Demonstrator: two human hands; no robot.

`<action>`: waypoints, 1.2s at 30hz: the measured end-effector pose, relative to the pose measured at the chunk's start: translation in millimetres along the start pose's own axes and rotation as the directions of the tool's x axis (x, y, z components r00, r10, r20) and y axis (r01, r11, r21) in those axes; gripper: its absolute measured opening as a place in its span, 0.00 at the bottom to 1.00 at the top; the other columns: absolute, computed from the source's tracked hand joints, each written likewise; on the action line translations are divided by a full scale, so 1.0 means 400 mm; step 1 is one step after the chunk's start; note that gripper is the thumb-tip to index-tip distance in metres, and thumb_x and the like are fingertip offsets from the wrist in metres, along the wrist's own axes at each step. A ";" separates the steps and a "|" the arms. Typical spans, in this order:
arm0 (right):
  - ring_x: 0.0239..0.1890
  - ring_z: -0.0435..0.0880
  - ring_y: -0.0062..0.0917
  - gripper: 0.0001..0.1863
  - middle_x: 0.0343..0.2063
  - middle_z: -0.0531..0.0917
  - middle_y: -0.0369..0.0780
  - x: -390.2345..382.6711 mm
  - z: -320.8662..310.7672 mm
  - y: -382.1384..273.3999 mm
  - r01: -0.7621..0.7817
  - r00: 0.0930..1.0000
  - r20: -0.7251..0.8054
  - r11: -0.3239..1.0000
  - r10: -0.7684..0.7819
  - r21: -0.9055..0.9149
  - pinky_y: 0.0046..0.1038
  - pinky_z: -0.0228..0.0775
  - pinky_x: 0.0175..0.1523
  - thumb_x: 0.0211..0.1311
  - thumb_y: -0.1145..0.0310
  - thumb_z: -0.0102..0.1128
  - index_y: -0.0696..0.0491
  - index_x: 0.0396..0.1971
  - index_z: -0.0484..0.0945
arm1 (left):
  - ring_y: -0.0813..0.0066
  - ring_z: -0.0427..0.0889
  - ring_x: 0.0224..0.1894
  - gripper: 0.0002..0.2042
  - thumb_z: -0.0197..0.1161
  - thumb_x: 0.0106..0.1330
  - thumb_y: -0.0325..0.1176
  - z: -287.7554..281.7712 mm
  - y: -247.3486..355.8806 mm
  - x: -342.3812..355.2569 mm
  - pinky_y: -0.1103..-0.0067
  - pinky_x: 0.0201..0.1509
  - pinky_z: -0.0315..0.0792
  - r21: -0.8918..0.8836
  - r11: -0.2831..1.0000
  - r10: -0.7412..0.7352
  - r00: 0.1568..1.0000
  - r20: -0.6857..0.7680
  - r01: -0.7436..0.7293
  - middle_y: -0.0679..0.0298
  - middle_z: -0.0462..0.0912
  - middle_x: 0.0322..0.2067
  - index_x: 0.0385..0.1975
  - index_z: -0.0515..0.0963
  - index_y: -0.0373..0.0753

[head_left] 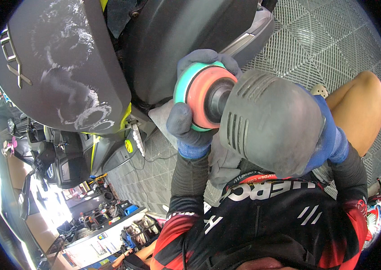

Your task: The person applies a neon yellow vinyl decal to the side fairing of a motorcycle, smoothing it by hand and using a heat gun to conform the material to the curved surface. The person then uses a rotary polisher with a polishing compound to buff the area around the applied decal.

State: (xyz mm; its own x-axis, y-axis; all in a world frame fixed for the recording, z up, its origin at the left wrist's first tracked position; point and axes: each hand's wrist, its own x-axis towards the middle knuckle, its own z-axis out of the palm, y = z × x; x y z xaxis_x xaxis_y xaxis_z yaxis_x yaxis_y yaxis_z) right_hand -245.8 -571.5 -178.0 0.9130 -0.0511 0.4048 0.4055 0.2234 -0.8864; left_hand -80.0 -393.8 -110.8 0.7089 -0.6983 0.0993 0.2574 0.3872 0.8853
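A grey power polisher point(274, 128) with vent slots fills the middle, its head turned to the left. On its front sits a round foam polishing pad point(197, 101), orange with a teal face. My left hand point(181, 123), in a dark glove with a blue cuff, wraps round the pad, thumb at the near edge and fingers over the far edge. My right hand point(332, 130), gloved in blue, holds the polisher's body from the right; its fingers are hidden behind the tool. Left of the pad stands a dark vehicle body panel point(64, 58) with smeared whitish residue.
Grey cloth point(224, 166) lies under the pad, near my lap. Grated floor tiles point(307, 36) spread on the right. A cable point(154, 158) runs over the floor. Another vehicle point(64, 157) stands at left, with a cluttered worktable point(96, 234) at lower left.
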 end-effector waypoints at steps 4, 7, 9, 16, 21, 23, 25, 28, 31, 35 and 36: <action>0.58 0.82 0.29 0.65 0.59 0.80 0.44 0.006 0.039 0.021 0.124 0.986 -0.108 0.992 -0.126 -0.026 0.34 0.73 0.62 0.28 0.53 0.91 0.60 0.70 0.63 | 0.55 0.81 0.52 0.49 0.67 0.47 0.64 -0.018 0.000 0.002 0.64 0.59 0.77 0.069 0.997 -0.021 1.000 -0.005 0.022 0.45 0.78 0.51 0.64 0.64 0.34; 0.57 0.83 0.28 0.64 0.59 0.81 0.44 0.003 0.015 0.003 0.039 0.999 -0.033 0.998 -0.041 -0.058 0.34 0.74 0.62 0.30 0.53 0.91 0.59 0.70 0.64 | 0.52 0.79 0.55 0.51 0.67 0.48 0.66 0.010 0.006 -0.005 0.62 0.61 0.76 0.058 0.997 -0.043 0.999 -0.030 0.045 0.43 0.75 0.54 0.67 0.60 0.34; 0.56 0.84 0.30 0.62 0.58 0.81 0.45 0.008 0.001 -0.022 0.014 1.000 0.015 0.994 -0.013 -0.104 0.33 0.75 0.60 0.32 0.52 0.90 0.59 0.70 0.64 | 0.45 0.75 0.60 0.55 0.66 0.50 0.69 0.019 0.013 -0.010 0.57 0.65 0.73 0.020 0.998 -0.057 0.998 0.036 0.056 0.39 0.69 0.60 0.71 0.55 0.35; 0.43 0.90 0.41 0.56 0.47 0.85 0.51 0.034 0.048 -0.064 0.108 0.994 0.037 0.853 -0.104 -0.511 0.33 0.81 0.47 0.40 0.50 0.86 0.65 0.66 0.67 | 0.21 0.47 0.74 0.62 0.55 0.57 0.80 0.015 -0.005 0.000 0.37 0.71 0.61 -0.290 0.957 0.058 0.983 0.175 -0.005 0.29 0.42 0.75 0.79 0.39 0.40; 0.42 0.90 0.43 0.56 0.47 0.86 0.50 0.037 0.053 -0.077 0.077 0.996 0.014 0.839 -0.083 -0.539 0.34 0.82 0.45 0.39 0.52 0.86 0.64 0.67 0.66 | 0.22 0.51 0.74 0.57 0.50 0.62 0.78 0.046 0.000 -0.017 0.37 0.69 0.63 -0.256 0.966 -0.006 0.997 0.082 0.027 0.28 0.47 0.73 0.79 0.41 0.39; 0.43 0.90 0.43 0.57 0.47 0.86 0.50 0.037 0.053 -0.071 0.073 0.996 -0.012 0.867 -0.091 -0.492 0.34 0.82 0.45 0.39 0.52 0.86 0.62 0.68 0.65 | 0.23 0.53 0.73 0.55 0.48 0.64 0.77 0.055 -0.003 -0.015 0.37 0.68 0.65 -0.231 0.972 -0.026 0.998 0.058 0.039 0.27 0.49 0.72 0.79 0.43 0.39; 0.43 0.90 0.43 0.57 0.47 0.86 0.50 0.033 0.051 -0.065 0.058 0.997 -0.027 0.887 -0.079 -0.459 0.34 0.82 0.46 0.39 0.52 0.87 0.61 0.68 0.65 | 0.24 0.55 0.73 0.53 0.45 0.66 0.76 0.060 -0.010 -0.016 0.38 0.66 0.67 -0.239 0.970 -0.039 0.999 0.032 0.046 0.27 0.51 0.71 0.78 0.45 0.38; 0.45 0.90 0.43 0.58 0.48 0.86 0.50 0.027 0.050 -0.060 0.048 0.997 -0.034 0.905 -0.069 -0.424 0.34 0.82 0.48 0.39 0.53 0.87 0.60 0.69 0.64 | 0.26 0.60 0.71 0.49 0.40 0.69 0.73 0.037 -0.017 -0.016 0.40 0.65 0.71 -0.322 0.941 -0.082 0.994 0.073 0.102 0.27 0.53 0.70 0.77 0.48 0.36; 0.47 0.90 0.41 0.58 0.50 0.85 0.49 0.020 0.045 -0.056 0.025 0.998 -0.045 0.918 -0.047 -0.397 0.34 0.81 0.51 0.39 0.54 0.87 0.59 0.70 0.64 | 0.28 0.63 0.70 0.47 0.40 0.70 0.70 0.027 -0.017 -0.014 0.41 0.65 0.72 -0.460 0.875 -0.112 0.988 0.109 0.150 0.27 0.55 0.70 0.77 0.50 0.35; 0.50 0.89 0.40 0.59 0.53 0.84 0.50 0.023 0.044 -0.050 -0.007 0.998 -0.057 0.941 -0.013 -0.340 0.34 0.80 0.54 0.40 0.55 0.87 0.60 0.71 0.63 | 0.29 0.64 0.70 0.48 0.42 0.68 0.71 0.036 -0.004 -0.016 0.43 0.66 0.72 -0.329 0.925 -0.182 0.982 0.051 0.188 0.28 0.56 0.70 0.76 0.50 0.35; 0.51 0.89 0.40 0.59 0.53 0.84 0.51 0.025 0.045 -0.050 -0.009 0.998 -0.056 0.942 -0.010 -0.335 0.35 0.80 0.54 0.40 0.55 0.87 0.60 0.71 0.62 | 0.29 0.63 0.70 0.49 0.43 0.68 0.72 0.020 -0.008 -0.010 0.43 0.67 0.71 -0.355 0.915 -0.162 0.980 0.114 0.192 0.29 0.56 0.70 0.77 0.50 0.35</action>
State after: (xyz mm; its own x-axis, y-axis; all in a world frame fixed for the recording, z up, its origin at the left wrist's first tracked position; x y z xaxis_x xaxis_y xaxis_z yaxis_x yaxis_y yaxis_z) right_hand -245.7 -559.1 -152.1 0.9098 -0.1076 0.4008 0.3890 -0.1151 -0.9140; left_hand -88.9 -397.0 -110.5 0.5784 -0.8157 0.0056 0.6049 0.4335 0.6680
